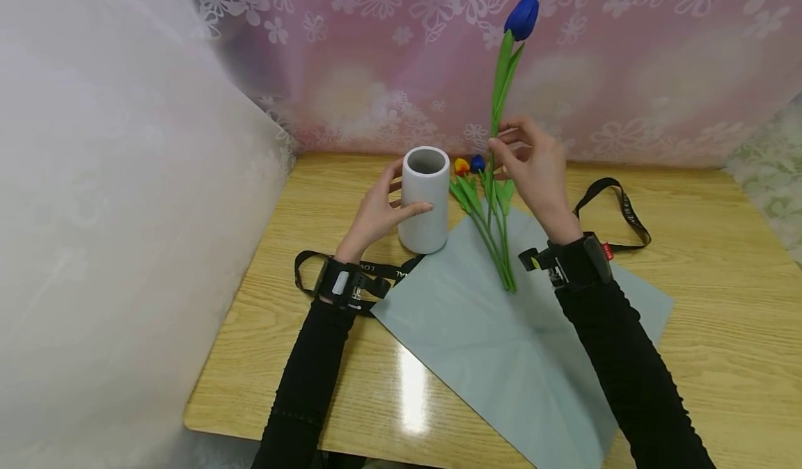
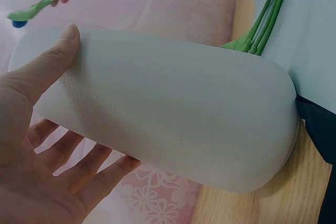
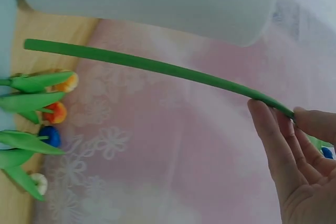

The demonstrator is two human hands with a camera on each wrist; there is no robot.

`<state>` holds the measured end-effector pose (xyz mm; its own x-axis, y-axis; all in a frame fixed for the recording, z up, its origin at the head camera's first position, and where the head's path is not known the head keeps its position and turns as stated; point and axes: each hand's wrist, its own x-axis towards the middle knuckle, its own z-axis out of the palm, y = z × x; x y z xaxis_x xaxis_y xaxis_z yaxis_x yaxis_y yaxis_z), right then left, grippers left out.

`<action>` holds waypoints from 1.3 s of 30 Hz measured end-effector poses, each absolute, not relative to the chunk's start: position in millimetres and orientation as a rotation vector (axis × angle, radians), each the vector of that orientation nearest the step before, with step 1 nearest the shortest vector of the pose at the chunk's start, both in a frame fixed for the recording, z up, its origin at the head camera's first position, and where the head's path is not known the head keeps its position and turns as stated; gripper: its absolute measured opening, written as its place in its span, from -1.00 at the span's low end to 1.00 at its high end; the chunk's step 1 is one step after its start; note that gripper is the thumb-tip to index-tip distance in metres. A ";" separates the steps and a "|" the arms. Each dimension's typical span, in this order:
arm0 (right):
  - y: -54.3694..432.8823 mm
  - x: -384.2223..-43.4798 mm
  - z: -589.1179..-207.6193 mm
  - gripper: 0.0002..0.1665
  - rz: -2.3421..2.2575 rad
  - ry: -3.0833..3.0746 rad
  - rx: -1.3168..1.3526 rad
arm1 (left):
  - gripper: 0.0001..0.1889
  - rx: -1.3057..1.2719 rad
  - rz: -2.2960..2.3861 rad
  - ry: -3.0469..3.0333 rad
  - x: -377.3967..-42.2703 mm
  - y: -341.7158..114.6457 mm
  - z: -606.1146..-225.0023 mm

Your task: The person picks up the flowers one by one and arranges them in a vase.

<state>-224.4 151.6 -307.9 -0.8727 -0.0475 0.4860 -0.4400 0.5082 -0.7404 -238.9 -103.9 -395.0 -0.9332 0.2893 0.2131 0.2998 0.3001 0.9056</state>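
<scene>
A white cylindrical vase [image 1: 423,211] stands upright at the far left of the table, its round mouth facing up. My left hand [image 1: 374,213] grips its side, thumb across the front and fingers behind. To the right, my right hand [image 1: 532,166] holds a blue artificial tulip [image 1: 522,18] upright, pinching its green stem between thumb and fingers. In the right wrist view, the bare lower stem [image 3: 157,67] extends past the fingertips, apart from the vase. The left wrist view shows the thumb pressed on the vase wall [image 2: 173,108].
Several more tulips [image 1: 495,225] lie beside the vase, with orange, blue and white heads, their stems over a grey-green sheet [image 1: 501,358]. A black lettered ribbon [image 1: 307,257] loops under the left wrist; another black loop [image 1: 626,211] lies right. A pink floral curtain [image 1: 376,51] hangs behind.
</scene>
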 end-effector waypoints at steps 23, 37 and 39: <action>116.2 -210.6 -224.0 -0.74 1.543 -1.605 0.601 | -0.10 -0.605 -1.756 -2.504 -239.5 -105.2 -395.8; 94.5 -234.6 -247.3 -0.74 1.633 -1.717 0.587 | -0.09 -0.596 -1.776 -2.507 -240.0 -103.5 -395.8; 94.3 -238.2 -253.8 -0.73 1.630 -1.774 0.584 | -0.09 -0.598 -1.779 -2.506 -240.0 -103.3 -395.7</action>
<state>-238.2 94.3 -253.8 -0.6891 0.1034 0.7173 -0.7061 0.1273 -0.6966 -240.0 -103.3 -395.7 -0.9270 0.2994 0.2259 0.3120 0.2815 0.9074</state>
